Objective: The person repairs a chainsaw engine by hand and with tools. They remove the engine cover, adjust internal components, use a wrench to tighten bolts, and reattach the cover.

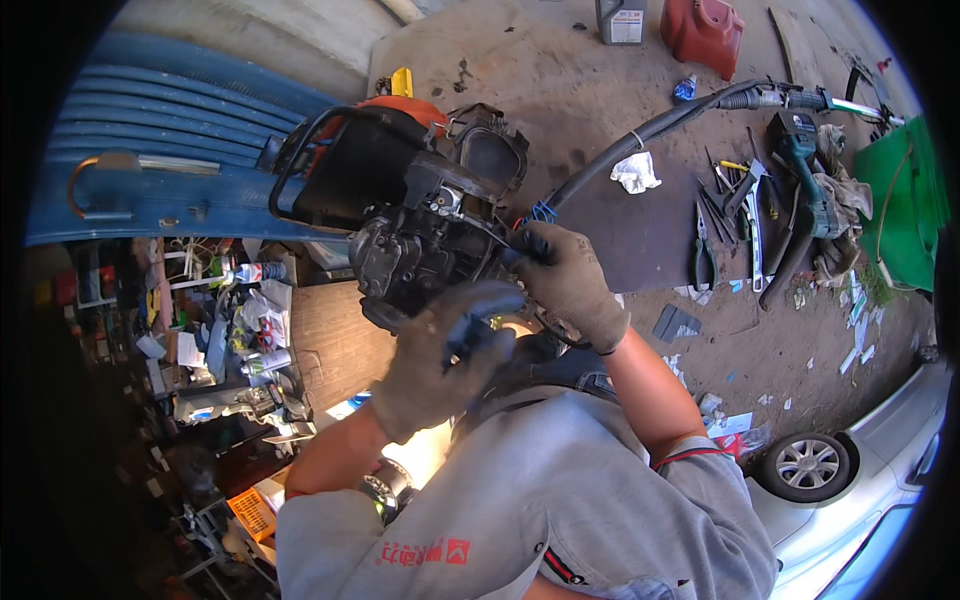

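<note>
The black engine (410,255) sits just beyond the left grip (440,358) and left of the right grip (568,283). Both curl, but whether either clamps anything, I cannot tell; fingertips are obscured.

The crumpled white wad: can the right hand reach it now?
Probably yes: the right hand is close by, at the machine, and bare tabletop seems to lie between it and the wad.

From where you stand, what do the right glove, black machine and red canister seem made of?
Right glove: matte tan, probably knitted fabric, since it fits snugly.
Black machine: likely metal, perhaps plastic; dull black, though one silvery part shines.
Red canister: looks smooth; probably plastic, judging by its rounded, moulded form.
</note>
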### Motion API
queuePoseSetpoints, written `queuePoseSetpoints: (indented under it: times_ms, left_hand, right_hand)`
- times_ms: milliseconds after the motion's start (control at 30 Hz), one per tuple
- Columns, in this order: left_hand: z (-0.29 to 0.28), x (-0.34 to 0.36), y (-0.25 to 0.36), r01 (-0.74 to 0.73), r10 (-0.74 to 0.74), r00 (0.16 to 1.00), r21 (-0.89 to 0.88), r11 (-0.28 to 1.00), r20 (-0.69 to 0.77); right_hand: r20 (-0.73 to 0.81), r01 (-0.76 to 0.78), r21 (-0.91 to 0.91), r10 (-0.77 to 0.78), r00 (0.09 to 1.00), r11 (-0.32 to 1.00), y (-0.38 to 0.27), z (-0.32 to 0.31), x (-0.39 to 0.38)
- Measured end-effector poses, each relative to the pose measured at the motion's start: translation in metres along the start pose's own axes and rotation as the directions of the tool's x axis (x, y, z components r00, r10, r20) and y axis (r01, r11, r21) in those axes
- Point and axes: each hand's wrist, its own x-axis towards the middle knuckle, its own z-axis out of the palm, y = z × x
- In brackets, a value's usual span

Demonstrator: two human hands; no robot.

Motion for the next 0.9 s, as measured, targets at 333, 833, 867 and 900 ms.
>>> queuePoseSetpoints:
  times_ms: [333, 833, 867, 900]
  left_hand:
    - [0.126, 0.031, -0.067, 0.045, -0.41, 0.887, -0.844, 0.535, -0.213]
    - [0.137, 0.042, -0.076, -0.164, -0.382, 0.811, -0.799, 0.578, -0.443]
    - [0.135, 0.043, -0.072, -0.14, -0.396, 0.817, -0.811, 0.568, -0.418]
    - [0.138, 0.045, -0.073, -0.179, -0.399, 0.803, -0.818, 0.547, -0.443]
  right_hand:
    - [0.281, 0.019, -0.128, 0.018, 0.96, 0.992, -0.014, -0.036, 0.026]
    - [0.175, 0.1, -0.279, -0.051, 0.983, 0.955, -0.042, 0.006, 0.034]
    - [0.174, 0.099, -0.28, -0.051, 0.983, 0.955, -0.04, 0.007, 0.035]
    - [0.173, 0.098, -0.28, -0.05, 0.984, 0.955, -0.039, 0.008, 0.036]
